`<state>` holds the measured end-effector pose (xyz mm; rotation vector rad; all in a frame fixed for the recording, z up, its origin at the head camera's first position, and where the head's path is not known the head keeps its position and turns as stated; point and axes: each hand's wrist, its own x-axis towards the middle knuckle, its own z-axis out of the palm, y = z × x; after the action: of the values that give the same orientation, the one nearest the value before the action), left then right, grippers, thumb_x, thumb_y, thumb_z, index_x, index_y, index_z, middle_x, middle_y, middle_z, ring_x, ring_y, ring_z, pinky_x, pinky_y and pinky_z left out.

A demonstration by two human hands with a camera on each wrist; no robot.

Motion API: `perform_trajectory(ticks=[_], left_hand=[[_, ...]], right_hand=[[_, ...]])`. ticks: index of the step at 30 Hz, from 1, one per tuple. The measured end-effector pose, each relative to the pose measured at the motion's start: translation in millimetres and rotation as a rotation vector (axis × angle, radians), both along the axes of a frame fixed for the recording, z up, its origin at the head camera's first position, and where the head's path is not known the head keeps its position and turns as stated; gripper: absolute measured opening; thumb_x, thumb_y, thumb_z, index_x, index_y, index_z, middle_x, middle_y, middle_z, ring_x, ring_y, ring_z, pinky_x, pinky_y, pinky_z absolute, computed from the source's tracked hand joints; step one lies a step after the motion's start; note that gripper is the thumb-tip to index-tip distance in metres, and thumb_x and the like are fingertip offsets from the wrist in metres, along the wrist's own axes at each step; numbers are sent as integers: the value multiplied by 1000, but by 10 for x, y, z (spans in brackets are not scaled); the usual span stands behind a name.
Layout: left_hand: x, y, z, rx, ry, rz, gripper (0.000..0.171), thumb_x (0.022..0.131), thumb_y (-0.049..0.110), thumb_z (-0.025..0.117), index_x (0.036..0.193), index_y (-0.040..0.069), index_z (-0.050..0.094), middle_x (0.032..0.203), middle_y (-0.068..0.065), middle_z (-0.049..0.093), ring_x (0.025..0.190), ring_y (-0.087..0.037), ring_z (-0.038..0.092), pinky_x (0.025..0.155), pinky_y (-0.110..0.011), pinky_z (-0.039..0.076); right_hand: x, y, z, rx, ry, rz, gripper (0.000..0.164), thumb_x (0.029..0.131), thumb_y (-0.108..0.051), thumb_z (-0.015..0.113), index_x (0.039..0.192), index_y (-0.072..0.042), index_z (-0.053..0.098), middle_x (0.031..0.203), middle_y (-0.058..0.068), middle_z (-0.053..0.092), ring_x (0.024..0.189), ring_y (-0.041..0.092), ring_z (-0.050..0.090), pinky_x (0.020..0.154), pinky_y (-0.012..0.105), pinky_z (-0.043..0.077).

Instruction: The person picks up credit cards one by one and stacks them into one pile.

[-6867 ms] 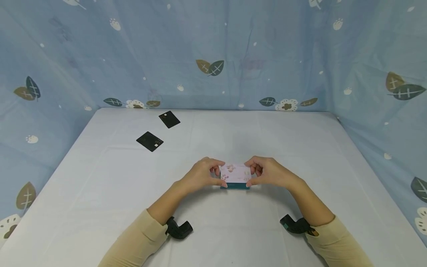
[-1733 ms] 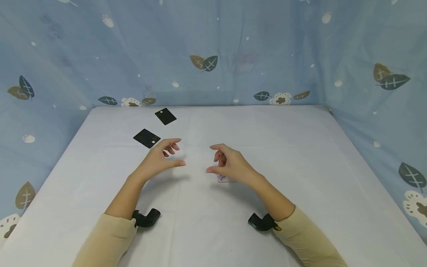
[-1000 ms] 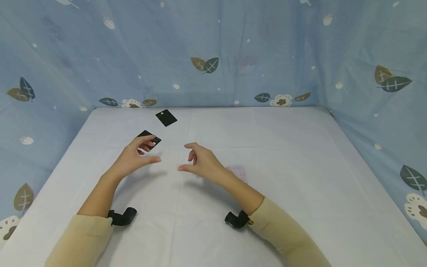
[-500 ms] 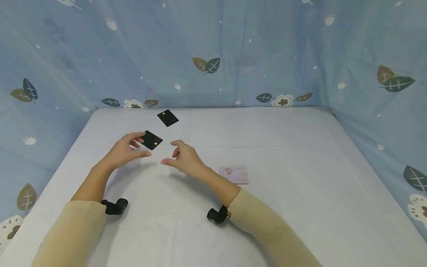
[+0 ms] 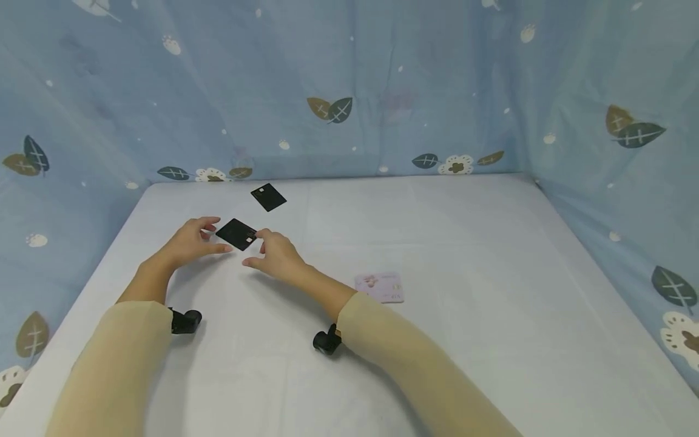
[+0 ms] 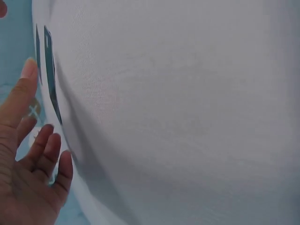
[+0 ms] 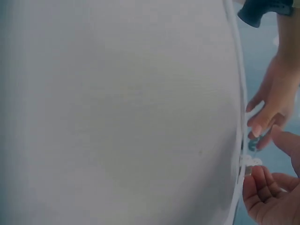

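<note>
A black card [image 5: 237, 234] with a small chip lies flat on the white table, between the two hands. My left hand [image 5: 191, 243] is at its left side, thumb and index finger spread apart. On the other side is my right hand [image 5: 276, 255], its index fingertip over or at the card's right corner and its thumb held away below; contact is unclear. Neither hand grips anything. In the left wrist view the left hand [image 6: 33, 154] shows bent, parted fingers near the card [image 6: 50, 70], seen edge-on. The right wrist view shows the right hand [image 7: 276, 197] facing the left one.
Farther back lies a second black card [image 5: 268, 197]. A lilac card [image 5: 380, 287] with "VIP" print lies right of centre, near the right forearm. Blue patterned cloth [image 5: 382, 91] rises behind the white table [image 5: 464, 352] and at both sides.
Earlier both hands held the lilac card over a teal one at the centre. They let go and moved left to the nearer black card. The lilac card now lies on the table.
</note>
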<state>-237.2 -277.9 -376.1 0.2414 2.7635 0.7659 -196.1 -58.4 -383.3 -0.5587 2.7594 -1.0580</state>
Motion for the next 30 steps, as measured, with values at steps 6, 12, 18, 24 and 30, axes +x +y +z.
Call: perform_trajectory(ticks=[6,12,18,24,30], left_hand=[[-100,-10,-72,-37,-23,21,92,81,42,72,144,-6,26,133,-33,37,119,-48,38,96,-60,36],[-202,63,-94,-61,-29,14,87,82,41,70,144,-4,29,129,-34,37,112,-45,42,96,-59,36],[-210,181,-59,-48,-31,-17,81,84,38,69,143,-3,33,127,-36,40,109,-44,45,95,-58,38],[-199,213,-71,-58,-39,-63,78,85,38,68,143,0,34,122,-32,42,102,-38,44,89,-54,39],[-179,185,-91,-58,-56,-95,78,83,39,70,143,3,36,118,-27,42,101,-37,44,85,-50,41]], right_hand=[[-100,-131,-24,150,11,-3,62,85,-40,69,135,-9,49,114,3,61,101,12,57,81,20,46],[-305,-148,-79,236,-54,-47,64,86,-44,65,139,-13,46,129,6,54,115,16,54,93,28,46],[-436,-116,-99,282,-76,-58,65,85,-44,67,138,-11,48,128,7,55,115,15,53,93,28,45],[-411,-121,-102,333,-57,-64,68,80,-49,71,134,-12,53,120,5,55,103,12,55,84,25,47],[-369,-133,-117,336,-25,-49,59,81,-48,70,130,-15,59,111,5,55,91,10,52,75,23,46]])
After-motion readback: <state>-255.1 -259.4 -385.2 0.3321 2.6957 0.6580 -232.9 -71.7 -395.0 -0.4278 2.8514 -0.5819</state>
